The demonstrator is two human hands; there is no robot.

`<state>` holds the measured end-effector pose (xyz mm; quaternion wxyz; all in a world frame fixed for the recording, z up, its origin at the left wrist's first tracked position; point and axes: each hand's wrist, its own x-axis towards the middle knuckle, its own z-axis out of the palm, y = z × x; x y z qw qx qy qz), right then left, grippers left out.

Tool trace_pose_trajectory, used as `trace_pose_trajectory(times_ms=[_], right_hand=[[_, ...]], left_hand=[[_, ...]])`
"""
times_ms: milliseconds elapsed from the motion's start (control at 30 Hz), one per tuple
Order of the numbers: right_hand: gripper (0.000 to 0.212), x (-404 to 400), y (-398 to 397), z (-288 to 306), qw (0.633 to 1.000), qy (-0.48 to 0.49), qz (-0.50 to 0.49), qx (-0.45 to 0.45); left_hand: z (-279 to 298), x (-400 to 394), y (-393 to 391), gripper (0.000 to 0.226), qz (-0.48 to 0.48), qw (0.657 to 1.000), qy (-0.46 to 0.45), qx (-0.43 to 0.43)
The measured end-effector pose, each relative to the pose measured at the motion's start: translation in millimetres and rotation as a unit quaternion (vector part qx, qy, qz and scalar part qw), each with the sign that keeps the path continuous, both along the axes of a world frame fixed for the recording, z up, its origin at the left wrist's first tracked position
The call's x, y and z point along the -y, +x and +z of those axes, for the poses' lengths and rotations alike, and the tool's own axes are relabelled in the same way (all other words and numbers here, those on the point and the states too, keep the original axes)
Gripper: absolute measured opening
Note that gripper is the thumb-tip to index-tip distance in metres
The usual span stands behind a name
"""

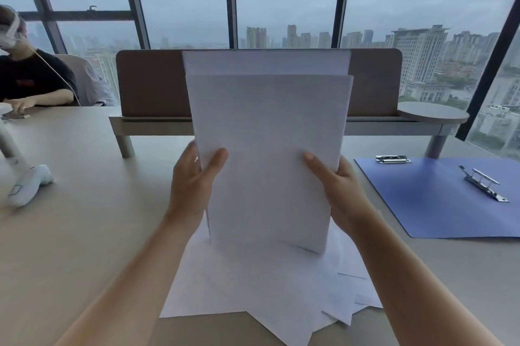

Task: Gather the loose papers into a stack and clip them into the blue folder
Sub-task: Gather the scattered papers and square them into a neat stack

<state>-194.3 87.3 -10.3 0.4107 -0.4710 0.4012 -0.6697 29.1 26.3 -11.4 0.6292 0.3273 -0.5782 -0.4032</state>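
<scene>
I hold a stack of white papers point(267, 132) upright in front of me, its lower edge resting on the sheets below. My left hand point(194, 179) grips its left edge and my right hand point(337, 188) grips its right edge. The sheets are uneven at the top, one standing higher behind the others. More loose white papers point(253, 295) lie fanned out on the table under the stack. The blue folder point(439, 205) lies open to the right, with a metal clip point(484, 185) on its inner face and a second metal clip point(393, 159) at its top left edge.
A brown desk divider point(149, 81) on a raised shelf point(157, 123) crosses the table behind the papers. A white stand point(25, 182) sits at the left. Another person point(31, 75) sits at the far left. Windows rise behind.
</scene>
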Motion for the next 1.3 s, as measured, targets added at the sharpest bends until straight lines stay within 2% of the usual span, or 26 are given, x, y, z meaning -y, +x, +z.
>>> trace_pose_trajectory(times_ms=[100, 233, 367, 433, 567, 667, 733, 800, 867, 933, 1000, 1067, 1100, 1167, 1200, 1300], right_hand=[[0.03, -6, -4, -18, 0.999, 0.038, 0.0, -0.002], [0.018, -6, -1, -30, 0.998, 0.068, -0.017, -0.007], [0.015, -3, 2, -31, 0.996, 0.086, -0.038, -0.001], [0.018, -1, 2, -33, 0.994, 0.095, -0.047, -0.013], [0.038, 1, 2, -39, 0.987, 0.143, -0.037, -0.066], [0.057, 8, -7, -43, 0.977, 0.185, -0.074, -0.074], [0.065, 15, -18, -49, 0.953, 0.227, -0.15, -0.133], [0.067, 18, -30, -57, 0.903, 0.257, -0.193, -0.284], [0.078, 15, -35, -64, 0.818, 0.306, -0.18, -0.453], [0.096, 11, -33, -69, 0.743, 0.33, -0.162, -0.559], [0.107, 12, -29, -71, 0.722, 0.337, -0.163, -0.582], [0.114, 16, -27, -67, 0.75, 0.333, -0.171, -0.545], [0.115, 18, -27, -64, 0.773, 0.33, -0.173, -0.514], [0.116, 20, -28, -60, 0.807, 0.322, -0.165, -0.466], [0.116, 19, -27, -58, 0.809, 0.319, -0.156, -0.468], [0.111, 16, -20, -56, 0.768, 0.318, -0.131, -0.541]], left_hand=[[-14, -3, 3, 0.028, -0.059, 0.996, 0.059, 0.012], [-23, -3, 1, 0.04, -0.102, 0.986, 0.129, 0.016], [-28, 3, 2, 0.023, -0.145, 0.969, 0.201, 0.002], [-35, 5, 3, 0.022, -0.16, 0.959, 0.233, 0.009], [-41, 13, 0, 0.011, -0.066, 0.979, 0.194, 0.016], [-40, 24, 7, 0.009, -0.012, 0.969, 0.232, -0.089], [-45, 29, 18, 0.005, -0.056, 0.938, 0.292, -0.177], [-52, 32, 31, 0.006, -0.141, 0.895, 0.348, -0.24], [-62, 37, 40, 0.044, -0.199, 0.857, 0.37, -0.298], [-71, 46, 46, 0.078, -0.23, 0.84, 0.368, -0.326], [-77, 51, 46, 0.086, -0.242, 0.833, 0.361, -0.341], [-75, 49, 42, 0.08, -0.238, 0.837, 0.357, -0.339], [-74, 47, 40, 0.069, -0.232, 0.84, 0.357, -0.336], [-73, 44, 35, 0.028, -0.194, 0.854, 0.371, -0.309], [-71, 42, 33, 0.011, -0.178, 0.858, 0.375, -0.304], [-69, 41, 32, 0.02, -0.161, 0.859, 0.381, -0.302]])
